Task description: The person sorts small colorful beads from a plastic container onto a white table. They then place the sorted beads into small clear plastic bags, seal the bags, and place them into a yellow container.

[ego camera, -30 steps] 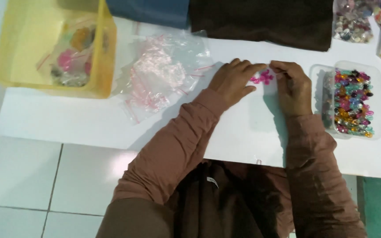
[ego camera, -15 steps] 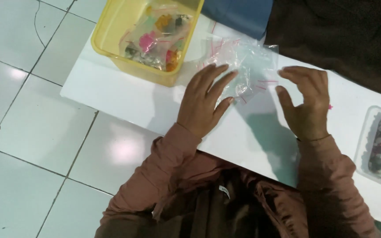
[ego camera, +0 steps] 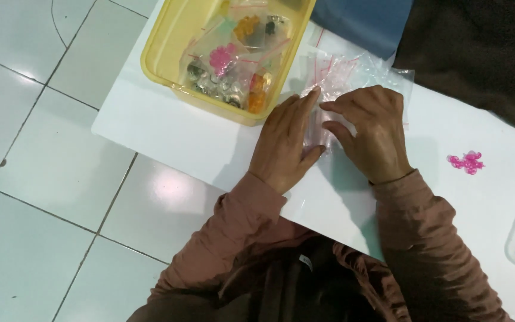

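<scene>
Left hand [ego camera: 284,140] flat, fingers together, pressing pile of small clear plastic zip bags [ego camera: 353,74] near white tabletop's [ego camera: 168,128] far edge; right hand [ego camera: 368,131] fingertips pinching one bag.

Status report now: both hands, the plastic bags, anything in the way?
Left hand and right hand flat on clear plastic bags. Grip unclear. Yellow tub close left; pink beads lie apart, right.

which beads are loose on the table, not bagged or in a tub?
The small pink bead cluster, lying bare on the white table right of the right hand. Those in the yellow tub sit in plastic bags.
</scene>
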